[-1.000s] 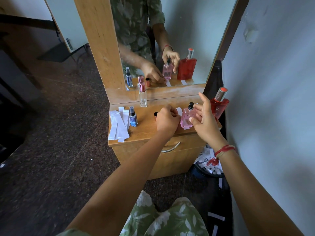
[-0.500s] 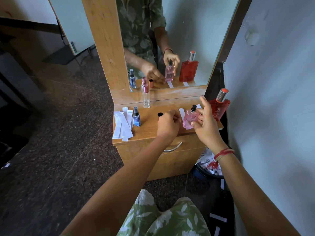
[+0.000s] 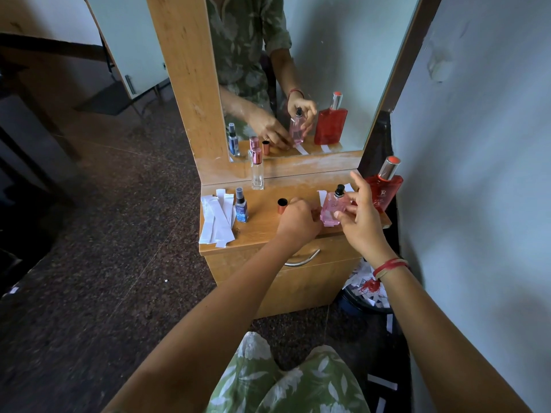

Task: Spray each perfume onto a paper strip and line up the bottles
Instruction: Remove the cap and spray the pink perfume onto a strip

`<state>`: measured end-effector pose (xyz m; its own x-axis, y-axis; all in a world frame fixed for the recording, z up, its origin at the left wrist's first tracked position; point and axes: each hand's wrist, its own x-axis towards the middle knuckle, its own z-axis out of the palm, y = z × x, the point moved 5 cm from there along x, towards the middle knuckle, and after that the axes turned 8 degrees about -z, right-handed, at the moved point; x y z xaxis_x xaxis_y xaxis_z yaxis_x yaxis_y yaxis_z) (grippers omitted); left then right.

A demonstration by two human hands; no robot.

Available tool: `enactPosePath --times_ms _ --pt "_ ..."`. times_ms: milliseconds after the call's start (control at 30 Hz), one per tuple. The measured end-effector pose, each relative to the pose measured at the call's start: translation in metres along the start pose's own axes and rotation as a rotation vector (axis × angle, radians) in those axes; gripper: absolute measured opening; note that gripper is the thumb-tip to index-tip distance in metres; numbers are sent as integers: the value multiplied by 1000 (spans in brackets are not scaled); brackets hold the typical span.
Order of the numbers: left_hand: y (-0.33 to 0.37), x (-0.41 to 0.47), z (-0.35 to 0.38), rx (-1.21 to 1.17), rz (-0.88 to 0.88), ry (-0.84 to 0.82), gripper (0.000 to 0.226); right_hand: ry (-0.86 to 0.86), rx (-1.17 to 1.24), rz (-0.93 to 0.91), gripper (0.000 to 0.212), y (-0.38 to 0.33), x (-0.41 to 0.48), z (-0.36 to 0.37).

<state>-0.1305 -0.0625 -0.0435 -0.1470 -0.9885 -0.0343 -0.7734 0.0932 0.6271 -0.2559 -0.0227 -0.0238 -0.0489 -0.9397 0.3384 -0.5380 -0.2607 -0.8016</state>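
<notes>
My right hand [image 3: 362,217] grips a pink perfume bottle [image 3: 331,208] with a black spray top, tilted over the wooden dresser top [image 3: 262,226]. My left hand [image 3: 298,219] is curled just left of the bottle, pinching a white paper strip [image 3: 322,198] that runs under and behind the bottle. A loose copper cap [image 3: 282,205] stands left of my left hand. A small blue bottle [image 3: 241,204] stands beside a pile of white paper strips [image 3: 217,219]. A clear bottle with a pink cap [image 3: 257,168] stands at the back. A large red bottle [image 3: 383,186] stands at the right edge.
A mirror [image 3: 313,70] in a wooden frame rises behind the dresser top and reflects the hands and bottles. A drawer with a metal handle [image 3: 302,259] sits below. A dark bin [image 3: 368,293] with used paper strips stands on the floor right of the dresser, against the wall.
My right hand has closed around the pink bottle and tilted it. My left hand has shifted right, toward the bottle's base and the paper strip.
</notes>
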Motion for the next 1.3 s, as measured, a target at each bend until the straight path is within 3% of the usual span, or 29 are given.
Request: enactPosePath --times_ms 467,733,900,1300 --pt "10 7 -3 67 30 -144 23 -23 68 0 77 1 -5 -5" --pt "12 4 -3 170 69 -115 32 5 63 -71 77 -25 -1 -23" --pt "14 -2 -3 229 74 -102 27 -6 50 -48 78 -26 -2 -21" --pt "8 -3 0 142 107 -89 33 28 70 9 76 -19 -10 -23"
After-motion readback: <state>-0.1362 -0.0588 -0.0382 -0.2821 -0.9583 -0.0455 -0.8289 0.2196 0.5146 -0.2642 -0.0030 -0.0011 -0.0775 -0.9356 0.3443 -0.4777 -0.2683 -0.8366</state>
